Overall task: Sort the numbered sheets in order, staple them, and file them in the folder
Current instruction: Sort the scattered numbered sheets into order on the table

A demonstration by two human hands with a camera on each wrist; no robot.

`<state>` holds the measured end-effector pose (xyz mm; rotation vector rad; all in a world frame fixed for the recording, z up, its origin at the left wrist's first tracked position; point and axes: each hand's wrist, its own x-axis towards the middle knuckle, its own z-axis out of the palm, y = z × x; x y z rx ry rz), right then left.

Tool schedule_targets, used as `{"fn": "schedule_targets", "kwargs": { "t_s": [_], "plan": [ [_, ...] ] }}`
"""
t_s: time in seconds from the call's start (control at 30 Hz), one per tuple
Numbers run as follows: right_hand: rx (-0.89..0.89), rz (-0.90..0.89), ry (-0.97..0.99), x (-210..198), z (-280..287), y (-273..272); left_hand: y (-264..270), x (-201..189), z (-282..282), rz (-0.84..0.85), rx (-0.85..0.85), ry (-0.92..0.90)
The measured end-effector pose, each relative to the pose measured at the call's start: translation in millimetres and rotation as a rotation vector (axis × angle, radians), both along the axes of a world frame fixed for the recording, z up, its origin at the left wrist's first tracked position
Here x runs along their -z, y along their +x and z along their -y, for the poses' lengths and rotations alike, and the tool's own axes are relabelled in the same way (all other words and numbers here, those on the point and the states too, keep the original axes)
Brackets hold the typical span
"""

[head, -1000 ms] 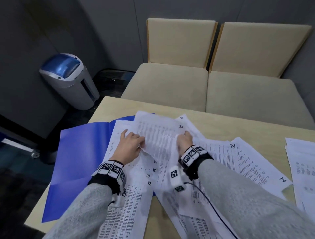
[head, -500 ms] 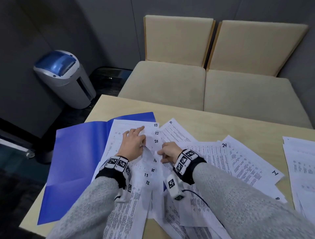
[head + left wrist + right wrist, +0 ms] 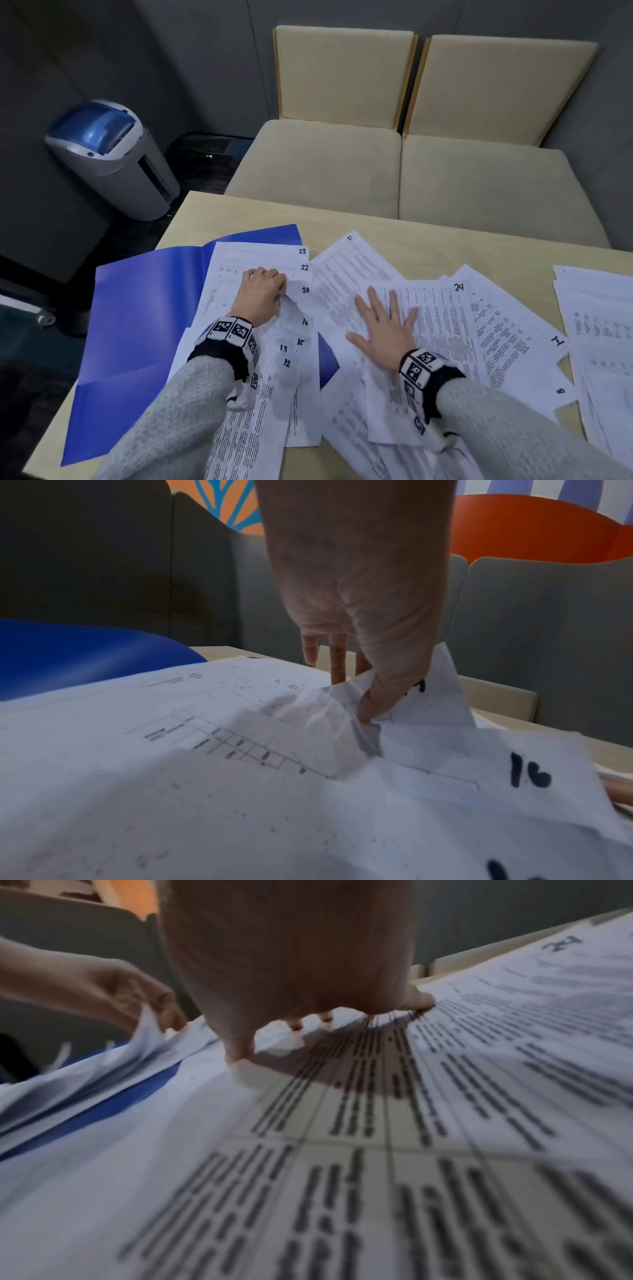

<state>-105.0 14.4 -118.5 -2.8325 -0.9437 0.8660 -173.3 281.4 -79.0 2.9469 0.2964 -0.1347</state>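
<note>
An open blue folder (image 3: 137, 325) lies at the table's left. On it rests a fanned stack of numbered sheets (image 3: 298, 346) showing 23, 22, 20, 16, 15, 13, 12. My left hand (image 3: 262, 296) curls on this stack and pinches the lifted, crumpled edges of some sheets (image 3: 346, 707) between thumb and fingers. My right hand (image 3: 383, 323) lies flat with spread fingers on sheet 24 (image 3: 442, 308), pressing it down; the right wrist view shows the fingertips (image 3: 416, 1000) on the print. Sheet 21 (image 3: 346, 263) lies between the hands. No stapler is in view.
More loose sheets (image 3: 510, 335), one marked 8, spread to the right, and a separate pile (image 3: 603, 325) lies at the table's right edge. Two beige chairs (image 3: 404, 164) stand behind the table (image 3: 428, 243). A grey and blue bin (image 3: 109, 157) stands on the floor at left.
My right hand let go of the sheet it held up, moved right and flattened on sheet 24. The raised sheets came down. My left hand stayed pinching the stack.
</note>
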Motion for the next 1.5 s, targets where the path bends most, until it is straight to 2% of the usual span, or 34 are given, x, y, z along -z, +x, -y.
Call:
{"fn": "schedule_targets", "kwargs": {
  "t_s": [0.27,0.33,0.43,0.53,0.6,0.67,0.73,0.83,0.93,1.07,1.23,1.3,1.43,1.5],
  "plan": [
    [0.101,-0.001,-0.046,-9,18,45,7,2,4,-0.130,-0.026,0.086],
    [0.109,-0.002,0.003,-17,20,47,9,2,12,-0.066,-0.072,0.069],
    [0.184,0.089,0.168,-34,34,38,18,-2,36,0.148,-0.051,0.052],
    [0.486,0.233,0.250,-44,73,25,30,-10,81,0.193,0.080,-0.019],
    [0.780,0.229,0.236,-45,107,20,34,-7,119,0.091,0.090,-0.113],
    [1.043,0.131,0.256,-42,137,18,37,2,151,0.001,-0.074,-0.169],
    [1.156,0.029,0.293,-36,157,18,40,7,172,-0.097,-0.386,-0.259],
    [1.113,-0.082,0.293,-33,167,16,54,-5,191,-0.151,-0.806,-0.519],
    [1.021,-0.113,0.243,-33,167,12,66,-11,196,-0.099,-1.066,-0.682],
    [0.918,-0.079,0.193,-31,166,7,66,-7,186,-0.131,-1.099,-0.815],
    [0.877,-0.078,0.189,-29,166,7,66,13,183,0.050,-1.054,-1.048],
    [0.864,-0.078,0.181,-27,167,9,67,12,186,0.059,-1.044,-1.017],
    [0.855,-0.074,0.174,-21,167,13,72,4,194,-0.145,-0.916,-0.498],
    [0.848,-0.076,0.173,-18,168,15,80,2,199,-0.157,-0.879,-0.414]
  ]
}}
